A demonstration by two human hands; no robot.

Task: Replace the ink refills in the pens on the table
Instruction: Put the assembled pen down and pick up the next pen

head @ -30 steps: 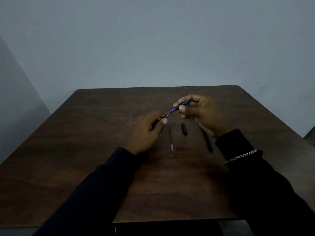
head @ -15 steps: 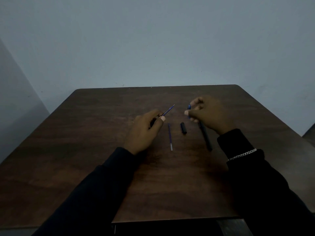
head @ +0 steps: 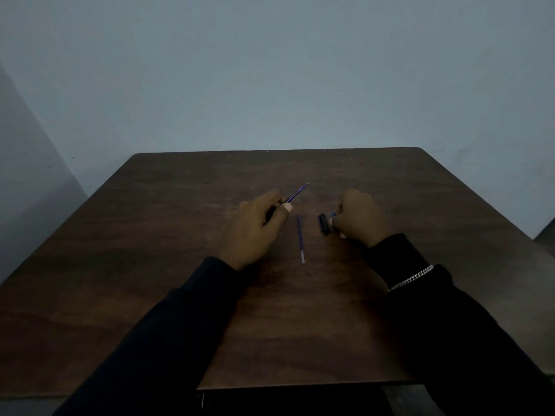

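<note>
My left hand [head: 255,226] is closed around a dark pen part, and a thin blue refill [head: 297,192] sticks out of it, pointing up and to the right. A second blue refill [head: 300,238] lies on the brown table [head: 150,250] between my hands. To its right lies a short black cap [head: 324,223]. My right hand [head: 359,219] rests on the table beside the cap, fingers curled on a small blue pen piece [head: 332,214]. The black pen seen earlier is hidden under that hand.
A plain grey-blue wall [head: 270,70] rises behind the table's far edge. A silver bracelet [head: 411,279] shows on my right wrist over the dark sleeve. The room is dim.
The pen came apart: my right hand pulled away from the refill, then dropped down to the table beside the black cap. My left hand kept the refill and stayed in place.
</note>
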